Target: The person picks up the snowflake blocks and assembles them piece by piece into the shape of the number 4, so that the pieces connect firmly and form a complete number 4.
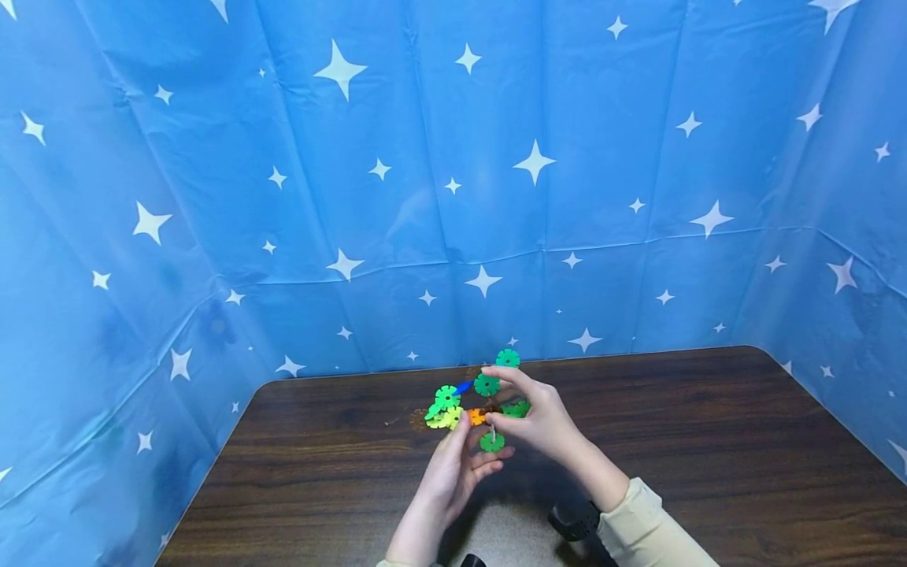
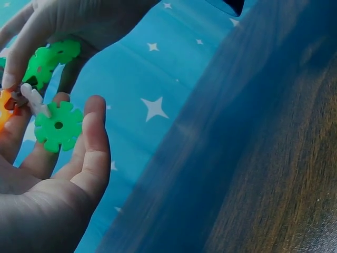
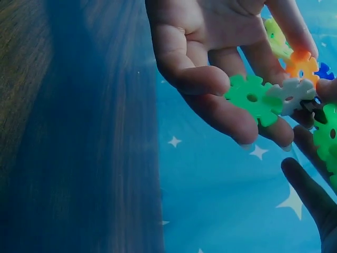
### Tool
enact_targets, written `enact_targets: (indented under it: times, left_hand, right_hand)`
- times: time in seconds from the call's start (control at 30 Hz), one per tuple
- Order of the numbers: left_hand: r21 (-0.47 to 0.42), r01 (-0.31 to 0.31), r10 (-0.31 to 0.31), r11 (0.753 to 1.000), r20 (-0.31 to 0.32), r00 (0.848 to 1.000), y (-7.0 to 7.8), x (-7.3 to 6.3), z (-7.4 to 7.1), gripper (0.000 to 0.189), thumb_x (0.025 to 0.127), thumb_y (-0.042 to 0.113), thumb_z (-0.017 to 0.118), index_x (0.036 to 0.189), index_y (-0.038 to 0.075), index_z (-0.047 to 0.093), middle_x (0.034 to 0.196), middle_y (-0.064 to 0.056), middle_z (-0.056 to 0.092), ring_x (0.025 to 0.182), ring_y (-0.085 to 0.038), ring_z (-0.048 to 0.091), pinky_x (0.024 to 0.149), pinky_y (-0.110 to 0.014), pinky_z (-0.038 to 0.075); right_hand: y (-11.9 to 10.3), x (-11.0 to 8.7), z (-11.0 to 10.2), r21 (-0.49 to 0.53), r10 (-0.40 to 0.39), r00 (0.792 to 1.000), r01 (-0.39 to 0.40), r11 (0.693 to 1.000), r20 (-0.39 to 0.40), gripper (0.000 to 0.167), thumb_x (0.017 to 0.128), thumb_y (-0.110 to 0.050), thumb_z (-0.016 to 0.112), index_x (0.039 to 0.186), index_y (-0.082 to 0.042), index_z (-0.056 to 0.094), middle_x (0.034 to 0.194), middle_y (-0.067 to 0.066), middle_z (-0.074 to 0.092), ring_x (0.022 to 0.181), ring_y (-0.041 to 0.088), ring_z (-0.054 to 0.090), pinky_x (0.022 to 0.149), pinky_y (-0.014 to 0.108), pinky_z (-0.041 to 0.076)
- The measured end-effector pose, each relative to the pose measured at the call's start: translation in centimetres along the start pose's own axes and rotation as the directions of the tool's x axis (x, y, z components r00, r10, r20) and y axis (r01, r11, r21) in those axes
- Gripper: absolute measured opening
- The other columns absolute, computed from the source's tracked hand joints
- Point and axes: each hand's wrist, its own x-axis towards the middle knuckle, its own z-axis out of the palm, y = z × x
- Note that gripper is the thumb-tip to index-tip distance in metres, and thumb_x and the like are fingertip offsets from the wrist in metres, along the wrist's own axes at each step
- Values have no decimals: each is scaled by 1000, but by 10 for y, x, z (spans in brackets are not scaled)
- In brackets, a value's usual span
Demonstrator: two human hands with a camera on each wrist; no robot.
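Both hands hold one model of interlocking plastic snowflake discs above the table. My left hand [image 1: 449, 476] grips it from below, its thumb against the yellow-green disc [image 1: 453, 418] beside an orange disc [image 1: 476, 417]. From the right, my right hand [image 1: 549, 417] grips it with curved fingers, thumb near a white disc [image 3: 289, 96] and a brown one. A green disc [image 2: 59, 126] joined to the white disc hangs over my left fingers. Darker green discs [image 1: 486, 384] and a blue disc [image 1: 463, 388] stand on the far side. The fingers partly hide the middle joints.
The dark wood-grain table [image 1: 305, 472] spreads under the hands. A blue curtain with white stars [image 1: 439, 197] hangs behind it and along both sides. A black device [image 1: 572, 520] sits at the right wrist.
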Motion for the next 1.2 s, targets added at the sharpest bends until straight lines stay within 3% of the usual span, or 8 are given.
enact_targets:
  times: [0.1,0.2,0.3,0.5,0.57,0.77,1.2]
  left_hand:
    - [-2,3,-3,1000,-9,1000,1,-1,0,70,100,53,41,144,-1,30,140,-17,49,106,-29,64,82,-28,53]
    - [-11,12,-12,1000,-42,999,2,0,1,67,100,54,41,140,1,35,135,-15,54,104,-28,65,81,-28,53]
    - [-7,15,-16,1000,-74,997,2,1,2,67,100,54,39,136,-2,37,130,-15,57,100,-26,66,81,-29,53]
    - [32,24,-20,999,-119,993,2,2,4,79,101,55,38,146,-8,19,144,-26,39,90,-19,66,81,-31,53]
    - [38,28,-23,999,-119,993,2,2,4,80,100,55,38,147,-6,18,145,-26,38,87,-17,66,80,-31,53]
    - [40,34,-30,999,-104,994,1,3,2,76,98,57,41,142,-4,33,129,-12,58,83,-15,67,78,-29,53]
    - [15,46,-45,999,-88,995,-1,1,-1,73,99,56,42,142,-2,39,126,-9,62,86,-17,68,77,-30,55]
  right_hand:
    - [-3,-1,-1,-41,16,1000,-16,999,-4,73,75,1,82,138,-18,50,102,6,69,86,18,68,56,27,52]
    - [-4,-2,-2,-82,34,999,-34,996,-1,84,73,-4,85,144,-24,45,105,3,68,90,15,67,70,33,54]
    - [-4,-6,-5,-138,24,1000,-22,990,13,90,68,-9,89,145,-23,43,114,2,64,98,16,65,81,38,53]
    - [0,-14,-7,-323,-50,994,78,943,96,104,60,-23,95,147,-20,40,135,2,51,120,21,52,91,42,49]
    - [2,-16,-5,-383,-60,992,100,918,115,107,58,-27,95,148,-22,38,137,2,49,122,22,51,92,45,48]
    - [8,-21,1,-478,-86,989,135,868,124,107,59,-30,94,149,-24,37,134,2,53,120,23,52,90,50,46]
    - [13,-23,6,-492,-139,984,174,853,108,95,63,-25,91,145,-22,44,121,-5,63,102,14,58,84,39,47]
